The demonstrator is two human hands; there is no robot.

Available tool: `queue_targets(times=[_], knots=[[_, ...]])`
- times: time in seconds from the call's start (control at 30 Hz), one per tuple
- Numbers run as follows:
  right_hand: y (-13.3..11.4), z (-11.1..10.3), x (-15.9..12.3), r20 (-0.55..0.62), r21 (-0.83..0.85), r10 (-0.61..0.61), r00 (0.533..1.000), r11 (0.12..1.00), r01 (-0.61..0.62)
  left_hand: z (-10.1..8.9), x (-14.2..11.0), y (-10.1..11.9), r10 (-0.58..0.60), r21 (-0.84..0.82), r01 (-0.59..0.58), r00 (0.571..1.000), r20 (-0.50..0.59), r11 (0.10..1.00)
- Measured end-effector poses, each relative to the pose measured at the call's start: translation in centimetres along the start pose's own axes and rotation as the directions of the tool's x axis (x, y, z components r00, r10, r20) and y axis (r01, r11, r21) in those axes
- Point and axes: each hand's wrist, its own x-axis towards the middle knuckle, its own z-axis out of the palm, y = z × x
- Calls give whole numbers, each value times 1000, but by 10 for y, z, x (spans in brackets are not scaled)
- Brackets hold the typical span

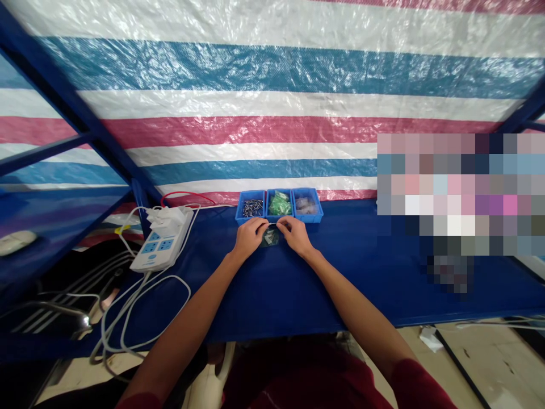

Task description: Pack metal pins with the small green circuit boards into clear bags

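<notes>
Between my hands hangs a small clear plastic bag (pixel 269 237) with a few small pale pieces in it, too small to name. My left hand (pixel 248 236) pinches one top corner of the bag, and my right hand (pixel 296 234) pinches the other. Just beyond my fingers three blue bins stand side by side. The left bin (pixel 238 213) holds many small dark metal parts that look like screws. Green packets fill the middle bin (pixel 280 218). In the right bin (pixel 314 218) lie clear bags whose contents I cannot make out.
The blue table (pixel 272 301) runs across the view. A white power strip (pixel 164 244) with plugs lies to the left, its white cables (pixel 128 318) looping over the table edge. A striped plastic sheet (pixel 272 130) rises behind. The right side is blurred out by blocks.
</notes>
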Motion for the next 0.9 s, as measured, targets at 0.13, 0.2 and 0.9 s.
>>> queue_targets(times=[0.13,0.2,0.9], knots=[[-2,-2,-1,-24,46,-45,999,998,46,-2,-1,3,18,-63,-19,1000,-13,998],[-2,-2,-1,-37,71,-51,998,996,54,-2,-1,4,17,-89,-18,1000,-10,996],[-1,3,0,-74,153,-57,996,986,68,-1,0,14,-102,-417,34,985,-142,908]])
